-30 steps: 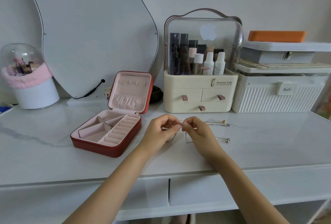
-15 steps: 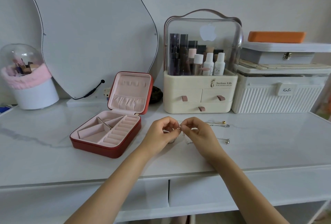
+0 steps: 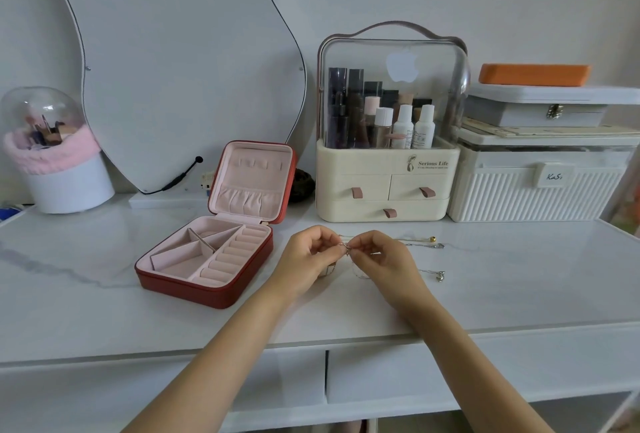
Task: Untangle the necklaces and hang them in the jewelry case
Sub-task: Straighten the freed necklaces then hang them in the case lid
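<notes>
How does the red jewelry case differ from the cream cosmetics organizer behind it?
The red jewelry case lies flat with its lid hinged open; the cream cosmetics organizer stands upright with its clear dome closed. The case's pink compartments look empty; the organizer holds bottles and tubes. The case is low; the organizer is taller, with a top handle and three drawers. Both sit on the white table.

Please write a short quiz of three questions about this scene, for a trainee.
1. True or false: the red jewelry case is open.
2. What do both hands pinch? A) a bottle B) the necklace chains C) a drawer pull
3. On which side of the hands does the case lie?

Key: 1 true. 2 B: the left hand and right hand meet on the chains. 3 the left side.
</notes>
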